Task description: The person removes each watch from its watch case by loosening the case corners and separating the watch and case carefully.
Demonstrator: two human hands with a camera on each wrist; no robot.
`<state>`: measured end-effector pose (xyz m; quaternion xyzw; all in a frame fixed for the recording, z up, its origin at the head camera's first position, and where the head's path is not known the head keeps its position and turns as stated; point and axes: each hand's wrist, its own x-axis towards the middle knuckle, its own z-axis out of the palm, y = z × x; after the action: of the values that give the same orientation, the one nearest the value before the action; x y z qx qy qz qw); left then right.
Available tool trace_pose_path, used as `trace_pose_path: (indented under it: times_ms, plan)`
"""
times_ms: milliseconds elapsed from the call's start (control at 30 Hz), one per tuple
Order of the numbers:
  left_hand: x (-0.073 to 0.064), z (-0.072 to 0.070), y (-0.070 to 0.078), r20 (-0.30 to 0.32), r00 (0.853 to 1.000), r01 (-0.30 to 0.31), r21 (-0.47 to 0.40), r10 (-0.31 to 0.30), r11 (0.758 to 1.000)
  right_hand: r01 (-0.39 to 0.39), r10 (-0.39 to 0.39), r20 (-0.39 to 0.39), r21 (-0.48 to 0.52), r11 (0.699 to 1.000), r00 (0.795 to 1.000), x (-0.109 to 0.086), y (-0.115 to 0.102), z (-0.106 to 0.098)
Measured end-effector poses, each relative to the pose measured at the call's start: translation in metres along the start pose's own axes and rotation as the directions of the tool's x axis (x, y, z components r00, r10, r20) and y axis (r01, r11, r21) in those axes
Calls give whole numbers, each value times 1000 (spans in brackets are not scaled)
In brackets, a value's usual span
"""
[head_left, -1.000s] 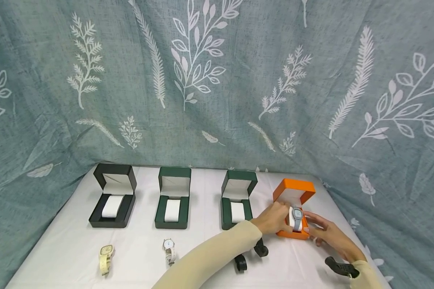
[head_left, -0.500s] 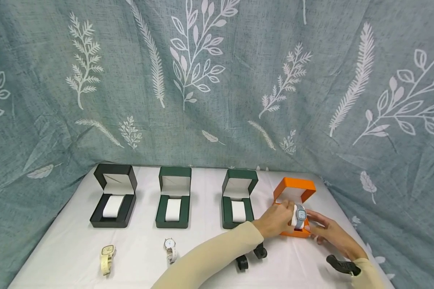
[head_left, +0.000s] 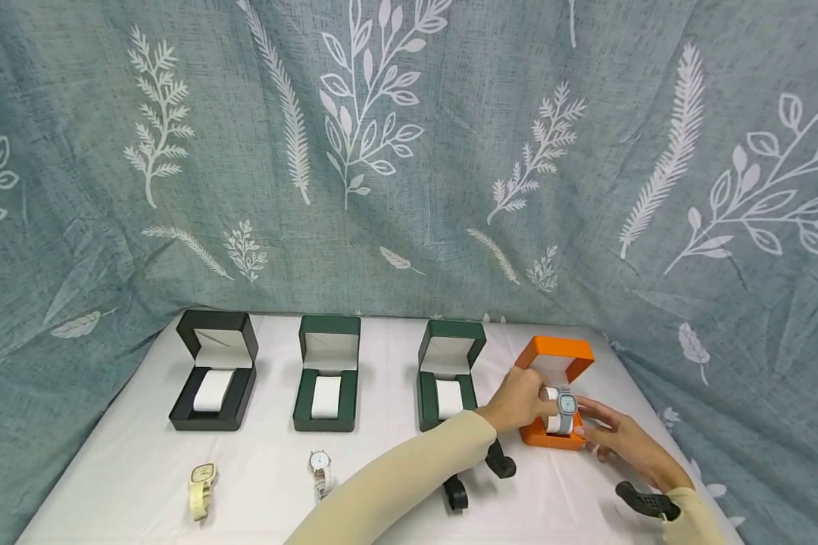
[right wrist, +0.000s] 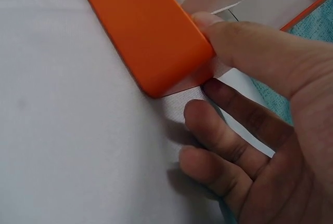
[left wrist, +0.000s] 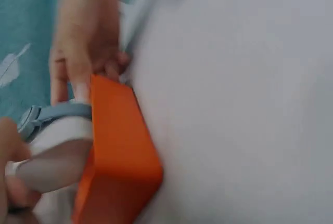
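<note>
In the head view, an orange watch box [head_left: 537,434] stands with its lid up at the table's right. Inside it, a white watch cushion [head_left: 551,422] bears a watch with a blue-grey strap [head_left: 567,404]. My left hand [head_left: 516,401] reaches in from the left and pinches the cushion's left end, blurred in the left wrist view. From the right, my right hand [head_left: 629,446] steadies the box. The right wrist view has its thumb [right wrist: 208,22] over the orange wall [right wrist: 151,31] and its forefinger against the side, the other fingers loosely bent outside.
Left of the orange box stand two green watch boxes [head_left: 302,412] and a black one [head_left: 180,412], lids up, white cushions inside. In front lie a pale yellow watch [head_left: 200,490] and a white-strapped watch [head_left: 321,473]. A black item [head_left: 457,493] lies beside my left sleeve.
The cushion with the watch shifted right and tilted, then settled back slightly. My left hand has drawn a little to the left, baring more of the cushion. The right hand stays at the box.
</note>
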<state>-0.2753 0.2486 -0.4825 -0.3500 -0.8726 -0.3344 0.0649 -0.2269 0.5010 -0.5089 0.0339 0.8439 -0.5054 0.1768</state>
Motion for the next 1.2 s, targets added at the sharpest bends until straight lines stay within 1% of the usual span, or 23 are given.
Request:
trace_pose_path:
  times_ms: [67, 167, 233, 333, 433, 533, 633, 733, 833, 1033, 1200]
  plan:
    - [1, -2, 2, 26, 1000, 8, 29, -9, 1000, -3, 3, -11, 2, 1000, 1000, 0, 0, 0]
    - [-2, -1, 1, 98, 995, 0, 89, -9, 996, -8, 8, -9, -7, 1000, 1000, 1, -1, 1]
    - [-6, 2, 0, 117, 993, 6, 103, -18, 995, -10, 10, -6, -16, 1000, 1000, 0, -2, 2]
    - [-8, 5, -1, 113, 993, 12, 130, -26, 991, 1, -1, 6, -19, 1000, 1000, 0, -2, 1]
    - [-8, 6, 0, 106, 994, 17, 166, -35, 986, -3, 3, -1, -4, 1000, 1000, 0, -2, 0]
    - [-7, 5, 1, 127, 991, 25, 202, -52, 979, -23, 23, -9, 1, 1000, 1000, 0, -2, 0]
    - [-5, 3, 3, 150, 987, 24, 232, -60, 972, -12, 12, 3, -16, 1000, 1000, 0, -2, 1]
    - [-4, 3, 5, 144, 989, 3, 264, -43, 964, -2, 2, 2, -15, 1000, 1000, -1, -1, 2]
    - [-3, 5, 4, 133, 991, -19, 270, -18, 963, -12, 12, -9, 3, 1000, 1000, -1, -1, 1]
    - [0, 8, 1, 148, 988, -68, 236, 33, 969, -28, 28, -27, -1, 1000, 999, 1, 2, 0]
    - [-1, 9, -1, 141, 987, -107, 205, 79, 973, -29, 29, -27, 1, 1000, 999, 2, 1, 1]
